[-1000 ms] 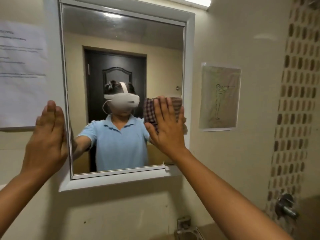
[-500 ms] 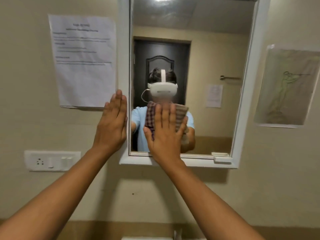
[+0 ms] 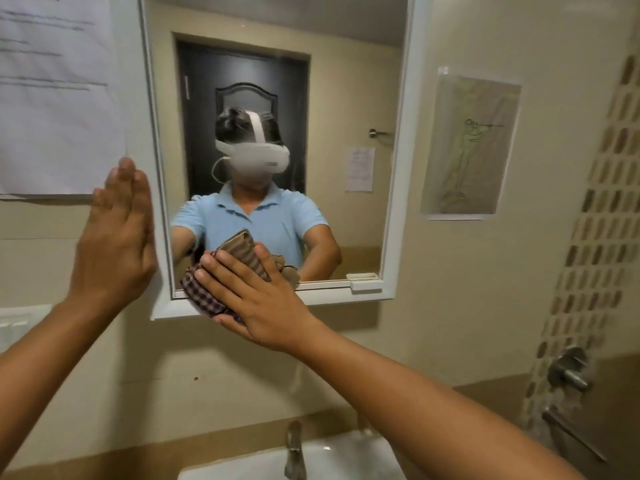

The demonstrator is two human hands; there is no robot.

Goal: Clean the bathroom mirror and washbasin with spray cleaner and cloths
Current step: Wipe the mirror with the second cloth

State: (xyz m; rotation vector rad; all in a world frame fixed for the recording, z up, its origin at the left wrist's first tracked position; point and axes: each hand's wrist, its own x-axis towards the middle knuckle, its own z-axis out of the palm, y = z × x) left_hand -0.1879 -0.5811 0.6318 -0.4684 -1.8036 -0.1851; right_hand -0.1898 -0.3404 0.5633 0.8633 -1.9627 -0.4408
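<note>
The white-framed mirror (image 3: 398, 168) hangs on the beige wall ahead. My right hand (image 3: 256, 299) presses a checked cloth (image 3: 202, 296) flat against the mirror's lower left corner and bottom frame, fingers spread over it. My left hand (image 3: 114, 247) lies flat and open on the mirror's left frame, holding nothing. The white washbasin (image 3: 339, 455) shows at the bottom of the head view, with a metal tap (image 3: 294, 452) at its back edge. No spray bottle is in sight.
A printed sheet (image 3: 59, 98) is taped left of the mirror and a drawing (image 3: 467, 147) to its right. A white switch plate (image 3: 14, 323) sits low left. Mosaic tiles (image 3: 595, 237) and a metal wall valve (image 3: 568, 372) are at the right.
My right hand slid the cloth down from mid-mirror to the lower left corner and bottom frame. The left hand stayed on the left frame. The camera tilted downward, bringing the basin into view.
</note>
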